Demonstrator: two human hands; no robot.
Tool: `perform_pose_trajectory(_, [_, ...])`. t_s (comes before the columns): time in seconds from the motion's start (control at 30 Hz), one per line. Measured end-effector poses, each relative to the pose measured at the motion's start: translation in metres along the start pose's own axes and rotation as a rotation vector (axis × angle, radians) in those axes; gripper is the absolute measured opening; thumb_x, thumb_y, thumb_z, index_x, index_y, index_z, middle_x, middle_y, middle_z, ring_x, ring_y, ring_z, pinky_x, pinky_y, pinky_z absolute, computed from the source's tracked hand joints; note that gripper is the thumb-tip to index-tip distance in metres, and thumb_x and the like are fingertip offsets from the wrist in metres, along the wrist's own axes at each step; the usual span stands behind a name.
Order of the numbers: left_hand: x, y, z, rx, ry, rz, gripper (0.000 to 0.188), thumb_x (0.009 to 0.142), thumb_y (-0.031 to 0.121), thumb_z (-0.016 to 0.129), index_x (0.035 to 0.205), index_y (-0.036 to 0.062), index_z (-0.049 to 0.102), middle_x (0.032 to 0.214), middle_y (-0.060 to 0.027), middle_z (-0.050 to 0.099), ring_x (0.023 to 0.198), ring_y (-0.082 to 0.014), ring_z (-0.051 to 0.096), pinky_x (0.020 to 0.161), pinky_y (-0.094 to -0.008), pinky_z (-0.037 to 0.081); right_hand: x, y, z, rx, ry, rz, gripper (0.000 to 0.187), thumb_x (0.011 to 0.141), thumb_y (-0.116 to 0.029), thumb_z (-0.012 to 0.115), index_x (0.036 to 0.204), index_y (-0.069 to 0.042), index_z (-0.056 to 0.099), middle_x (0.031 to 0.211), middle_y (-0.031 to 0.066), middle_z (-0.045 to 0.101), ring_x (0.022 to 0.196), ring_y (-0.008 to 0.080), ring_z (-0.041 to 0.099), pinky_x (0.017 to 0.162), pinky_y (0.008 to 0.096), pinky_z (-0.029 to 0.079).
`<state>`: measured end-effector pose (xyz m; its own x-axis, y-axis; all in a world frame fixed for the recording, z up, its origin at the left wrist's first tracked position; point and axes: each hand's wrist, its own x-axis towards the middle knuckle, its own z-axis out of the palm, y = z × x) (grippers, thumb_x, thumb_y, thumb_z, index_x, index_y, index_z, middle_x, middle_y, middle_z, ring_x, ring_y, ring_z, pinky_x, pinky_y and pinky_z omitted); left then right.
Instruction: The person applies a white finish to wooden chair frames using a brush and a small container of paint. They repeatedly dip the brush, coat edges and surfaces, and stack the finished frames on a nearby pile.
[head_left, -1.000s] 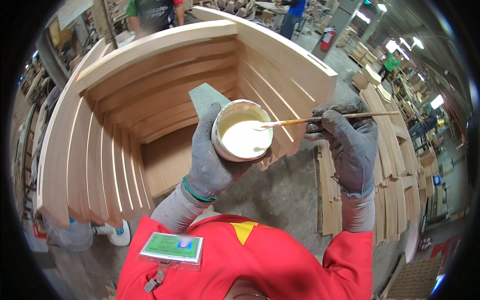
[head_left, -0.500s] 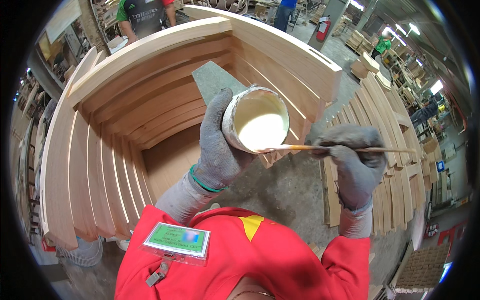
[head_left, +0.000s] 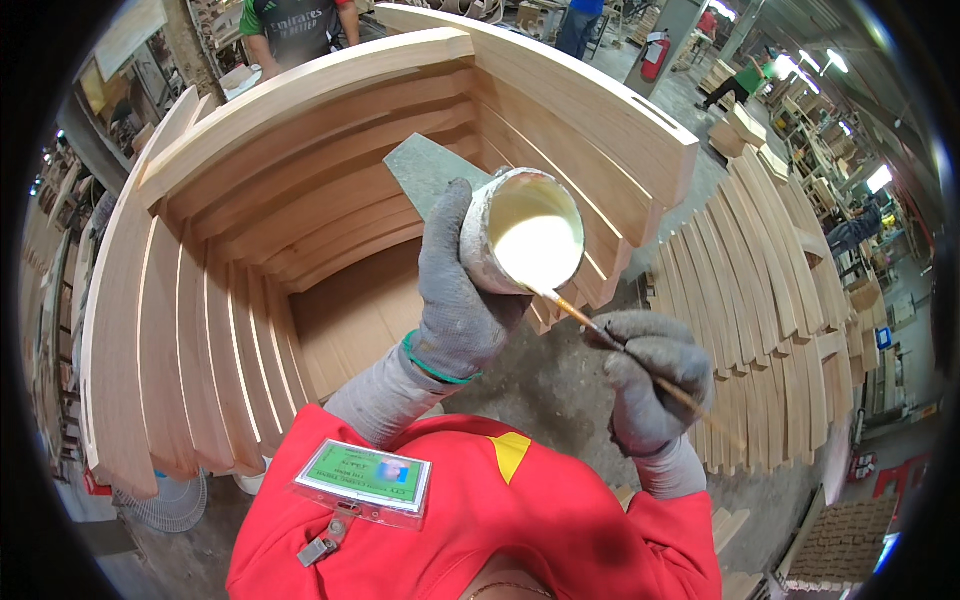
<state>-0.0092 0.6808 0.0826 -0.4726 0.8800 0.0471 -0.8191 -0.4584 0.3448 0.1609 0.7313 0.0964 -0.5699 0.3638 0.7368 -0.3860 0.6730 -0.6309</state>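
At the cup [head_left: 479, 240], the brush [head_left: 580, 315] slants diagonally, tip upper-left.

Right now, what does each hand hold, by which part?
Left hand: cup, by its outer wall; any hold on the grey plate is hidden. Right hand: stick, around its middle.

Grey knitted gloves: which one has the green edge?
The left hand's grey knitted glove, holding the round whitish cup: its cuff shows green, while the right hand's glove shows none.

Here we're peering steeply down from the wearer's head, wide fisheye: red shirt [head_left: 470, 505] close at six o'clock, left hand [head_left: 455, 305] near mid-dial, ceiling lights [head_left: 837, 61] far off towards two o'clock.
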Motion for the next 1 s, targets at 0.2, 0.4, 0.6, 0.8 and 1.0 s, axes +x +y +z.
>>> perform_pose_trajectory(0.2, [0.013, -0.009, -0.014, 0.076, 0.004, 0.120, 0.049, 0.092, 0.045, 0.036, 0.122, 0.0105, 0.052, 0.115, -0.0095, 0.058, 0.108, -0.0254, 0.055, 0.093, -0.0473, 0.044, 0.011, -0.005, 0.005, 0.141, 0.149, 0.057, 0.013, 0.081, 0.001, 0.063, 0.092, 0.002, 0.056, 0.097, 0.0187, 0.062, 0.079, 0.0247, 0.065, 0.069, 0.0311, 0.054])
perform_pose_trajectory(0.4, [0.011, -0.002, -0.013, -0.096, -0.041, -0.160, 0.052, 0.092, 0.049, 0.035, 0.124, 0.0106, 0.048, 0.120, -0.0100, 0.054, 0.111, -0.0270, 0.053, 0.093, -0.0475, 0.043, 0.035, -0.006, 0.001, 0.207, 0.199, 0.295, 0.015, 0.081, 0.002, 0.063, 0.094, 0.002, 0.054, 0.095, 0.0157, 0.061, 0.082, 0.0181, 0.063, 0.069, 0.0268, 0.051])
perform_pose_trajectory(0.6, [0.015, 0.002, -0.011, -0.073, -0.059, -0.040, 0.050, 0.090, 0.046, 0.040, 0.122, 0.0091, 0.050, 0.114, -0.0075, 0.058, 0.106, -0.0238, 0.055, 0.091, -0.0404, 0.045, 0.024, -0.005, 0.008, -0.041, 0.015, 0.054, 0.022, 0.076, 0.003, 0.068, 0.092, -0.001, 0.054, 0.095, 0.0191, 0.063, 0.081, 0.0238, 0.064, 0.068, 0.0307, 0.051])
perform_pose_trajectory(0.8, [0.014, -0.006, -0.013, -0.024, 0.017, 0.101, 0.058, 0.090, 0.052, 0.033, 0.126, 0.0082, 0.047, 0.119, -0.0095, 0.055, 0.110, -0.0257, 0.053, 0.093, -0.0419, 0.044, 0.014, 0.008, 0.021, 0.174, 0.197, -0.037, 0.023, 0.079, 0.007, 0.062, 0.097, 0.001, 0.050, 0.099, 0.0209, 0.060, 0.084, 0.0231, 0.064, 0.073, 0.0330, 0.054])
perform_pose_trajectory(1.0, [0.005, -0.008, 0.001, 0.427, -0.202, 0.149, 0.045, 0.088, 0.035, 0.051, 0.121, 0.0049, 0.047, 0.114, -0.0102, 0.056, 0.104, -0.0245, 0.057, 0.089, -0.0412, 0.048, 0.039, 0.010, 0.007, 0.403, 0.499, 0.366, 0.009, 0.090, -0.005, 0.053, 0.096, 0.001, 0.050, 0.095, 0.0178, 0.060, 0.080, 0.0215, 0.064, 0.069, 0.0332, 0.056])
